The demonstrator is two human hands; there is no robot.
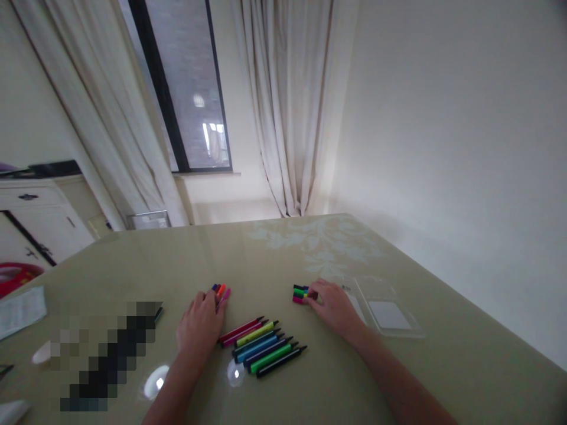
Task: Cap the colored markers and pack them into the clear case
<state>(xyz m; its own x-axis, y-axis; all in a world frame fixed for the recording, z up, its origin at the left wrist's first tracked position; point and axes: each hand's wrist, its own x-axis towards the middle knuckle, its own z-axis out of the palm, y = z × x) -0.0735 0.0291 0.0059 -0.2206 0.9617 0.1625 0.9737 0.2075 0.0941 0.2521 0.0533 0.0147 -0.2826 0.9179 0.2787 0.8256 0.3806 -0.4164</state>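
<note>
My left hand (201,319) lies low over the table with its fingers closed around several felt-tip pens. Orange, dark blue and pink ends (220,290) of these pens stick out past the fingertips. To the right, my right hand (332,301) pinches at a small group of short coloured pen caps (300,294) in black, green and magenta; the fingers partly hide them. Between the hands lies a slanted row of felt-tip pens (266,348) in red, pink, yellow-green, blue, green and black, their dark pointed tips facing up and right.
An open clear plastic case (398,327) lies beyond my right wrist on the table (283,254). A blurred-out dark object (110,360) and a white paper (22,311) are at the left. A wall borders the right side.
</note>
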